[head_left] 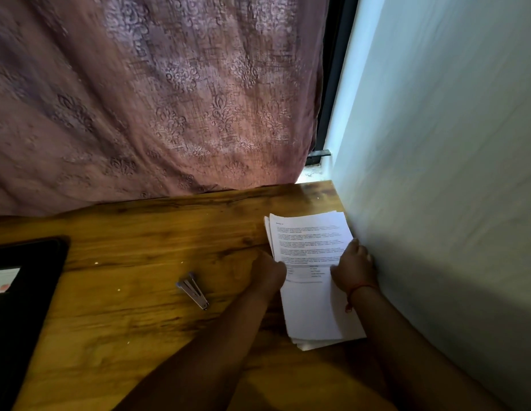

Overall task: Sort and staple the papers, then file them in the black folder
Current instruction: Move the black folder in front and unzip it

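Person, head view: two bare forearms, no sleeves in sight. Left hand (268,269): nothing worn. Right hand (351,266): thin red thread bracelet (360,289) at wrist, loose end hanging.

Home room: patterned curtain (157,99) over window, wooden desk (125,307), painted wall (451,173).

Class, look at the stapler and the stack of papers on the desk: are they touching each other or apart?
Apart. The head view shows the stapler lying on bare wood left of the stack of papers, with the left hand and a stretch of desk between them.
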A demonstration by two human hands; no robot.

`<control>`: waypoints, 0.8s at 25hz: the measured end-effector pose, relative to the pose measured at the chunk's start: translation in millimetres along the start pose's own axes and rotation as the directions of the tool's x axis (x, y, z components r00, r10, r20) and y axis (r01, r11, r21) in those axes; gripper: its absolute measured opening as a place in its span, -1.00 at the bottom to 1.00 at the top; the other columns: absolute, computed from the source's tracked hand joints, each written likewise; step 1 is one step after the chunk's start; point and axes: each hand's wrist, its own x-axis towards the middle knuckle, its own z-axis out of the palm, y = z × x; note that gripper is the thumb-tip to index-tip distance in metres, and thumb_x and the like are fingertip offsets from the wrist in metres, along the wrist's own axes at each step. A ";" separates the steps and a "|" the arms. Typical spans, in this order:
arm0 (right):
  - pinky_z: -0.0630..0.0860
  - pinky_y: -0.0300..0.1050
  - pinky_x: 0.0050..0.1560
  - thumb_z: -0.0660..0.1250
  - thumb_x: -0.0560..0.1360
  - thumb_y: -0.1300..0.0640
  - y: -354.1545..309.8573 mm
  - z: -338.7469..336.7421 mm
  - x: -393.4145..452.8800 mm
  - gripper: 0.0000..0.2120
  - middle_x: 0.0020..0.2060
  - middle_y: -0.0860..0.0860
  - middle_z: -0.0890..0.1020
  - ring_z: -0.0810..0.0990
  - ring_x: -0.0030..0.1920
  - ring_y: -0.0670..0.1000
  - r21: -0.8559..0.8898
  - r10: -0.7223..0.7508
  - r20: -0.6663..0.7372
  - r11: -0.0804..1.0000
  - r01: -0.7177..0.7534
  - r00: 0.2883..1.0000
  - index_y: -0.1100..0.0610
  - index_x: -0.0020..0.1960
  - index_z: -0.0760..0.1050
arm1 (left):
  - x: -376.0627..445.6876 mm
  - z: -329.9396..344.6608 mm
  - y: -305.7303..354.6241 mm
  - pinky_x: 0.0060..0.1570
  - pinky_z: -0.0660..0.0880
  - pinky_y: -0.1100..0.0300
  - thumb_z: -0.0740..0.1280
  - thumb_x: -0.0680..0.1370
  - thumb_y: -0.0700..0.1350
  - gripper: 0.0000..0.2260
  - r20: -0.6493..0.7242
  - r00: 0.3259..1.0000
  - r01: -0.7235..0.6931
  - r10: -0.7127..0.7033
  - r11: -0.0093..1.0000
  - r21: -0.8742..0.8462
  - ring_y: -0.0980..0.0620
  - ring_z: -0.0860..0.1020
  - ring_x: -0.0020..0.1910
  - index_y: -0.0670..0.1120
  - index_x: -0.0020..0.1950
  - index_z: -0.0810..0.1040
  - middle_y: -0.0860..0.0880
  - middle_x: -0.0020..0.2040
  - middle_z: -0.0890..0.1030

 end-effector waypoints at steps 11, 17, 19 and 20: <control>0.50 0.06 0.17 0.41 0.44 -0.08 7.7 -9.3 -1.0 -0.46 0.21 0.24 0.53 0.51 0.19 0.26 0.339 -0.017 -0.115 0.939 0.056 0.993 0.23 0.27 0.44 | -34.3 -11.0 14.8 0.14 0.55 -0.06 0.29 0.61 -0.12 -0.73 0.070 0.996 -0.043 0.060 0.972 -0.230 -0.03 0.57 0.16 0.05 0.31 0.48 0.03 0.17 0.59; 0.57 0.21 0.11 0.36 0.52 -0.04 -55.2 -17.1 -41.3 -0.64 0.09 0.13 0.67 0.65 0.09 0.21 0.911 -0.299 0.353 0.324 -0.254 0.886 0.14 0.23 0.54 | -45.0 -123.4 9.5 0.20 0.53 -0.12 0.36 0.58 -0.16 -0.64 -0.110 0.989 -0.123 0.095 0.949 -0.291 -0.06 0.56 0.19 0.06 0.36 0.44 0.01 0.25 0.59; 0.57 0.26 0.11 0.40 0.51 0.00 -98.8 -2.0 -59.9 -0.69 0.05 0.11 0.69 0.67 0.05 0.21 0.895 -0.362 0.326 0.416 -0.161 0.874 0.11 0.20 0.58 | -51.0 -170.4 -4.3 0.18 0.55 -0.10 0.38 0.56 -0.20 -0.64 -0.203 0.977 -0.131 0.071 0.944 -0.303 -0.06 0.58 0.16 0.03 0.32 0.45 0.01 0.22 0.60; 0.56 0.28 0.12 0.41 0.48 -0.02 -123.7 9.4 -71.5 -0.68 0.02 0.11 0.70 0.67 0.04 0.21 0.862 -0.356 0.318 0.494 -0.112 0.879 0.10 0.18 0.60 | -51.0 -195.2 -17.7 0.16 0.56 -0.06 0.38 0.56 -0.24 -0.64 -0.249 0.967 -0.137 0.058 0.940 -0.312 -0.07 0.59 0.14 0.00 0.32 0.46 0.01 0.20 0.60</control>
